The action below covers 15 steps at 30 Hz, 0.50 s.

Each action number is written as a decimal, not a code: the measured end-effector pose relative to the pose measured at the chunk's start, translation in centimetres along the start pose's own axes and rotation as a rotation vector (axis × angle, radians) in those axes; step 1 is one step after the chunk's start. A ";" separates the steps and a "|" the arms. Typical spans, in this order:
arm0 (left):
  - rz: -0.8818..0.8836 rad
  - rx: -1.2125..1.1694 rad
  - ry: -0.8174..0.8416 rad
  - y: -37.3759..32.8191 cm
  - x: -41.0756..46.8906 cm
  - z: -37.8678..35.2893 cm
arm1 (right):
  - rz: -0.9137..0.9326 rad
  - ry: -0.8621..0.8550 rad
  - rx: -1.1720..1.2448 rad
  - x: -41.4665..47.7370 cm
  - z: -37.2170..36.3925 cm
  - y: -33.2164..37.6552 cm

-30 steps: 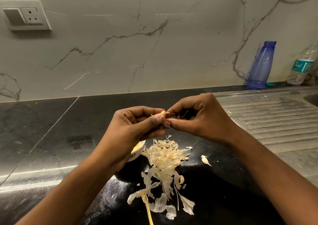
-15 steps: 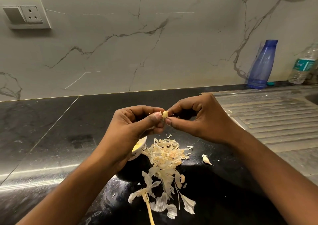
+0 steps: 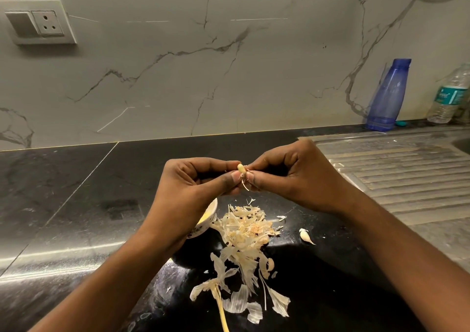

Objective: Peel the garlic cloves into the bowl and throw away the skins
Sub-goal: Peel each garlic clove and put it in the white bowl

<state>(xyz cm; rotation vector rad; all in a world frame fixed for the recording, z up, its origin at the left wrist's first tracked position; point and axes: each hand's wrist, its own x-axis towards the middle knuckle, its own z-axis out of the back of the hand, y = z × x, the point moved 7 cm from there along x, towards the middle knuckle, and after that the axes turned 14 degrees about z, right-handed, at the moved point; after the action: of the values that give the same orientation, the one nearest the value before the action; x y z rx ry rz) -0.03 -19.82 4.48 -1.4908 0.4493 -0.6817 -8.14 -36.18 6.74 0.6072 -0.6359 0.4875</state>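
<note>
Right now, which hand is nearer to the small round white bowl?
Left. The left hand is over the small round white bowl, hiding part of it; the right hand is off to its right; both pinch a pale garlic clove.

Forearms (image 3: 109, 281), left grip (image 3: 195, 192) and right grip (image 3: 302, 179) are all bare.

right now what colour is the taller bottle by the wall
The taller bottle is translucent blue; head view shows it.

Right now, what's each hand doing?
Left hand: pinching the small pale yellow garlic clove.
Right hand: pinching that clove's loose papery skin.
</note>
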 end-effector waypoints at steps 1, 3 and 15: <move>-0.008 0.008 -0.002 -0.1 0.0 0.0 | -0.003 -0.001 0.000 0.0 0.0 0.0; -0.019 0.029 -0.011 -0.1 0.1 0.1 | -0.007 0.004 0.007 0.0 0.0 0.0; -0.045 0.055 -0.006 0.1 0.0 -0.2 | -0.013 -0.058 0.036 -0.2 -0.5 -0.2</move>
<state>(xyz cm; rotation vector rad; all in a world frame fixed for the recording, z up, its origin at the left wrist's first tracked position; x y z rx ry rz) -0.15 -19.94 4.37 -1.4537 0.3908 -0.7194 -7.94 -36.04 6.23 0.6615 -0.6792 0.4715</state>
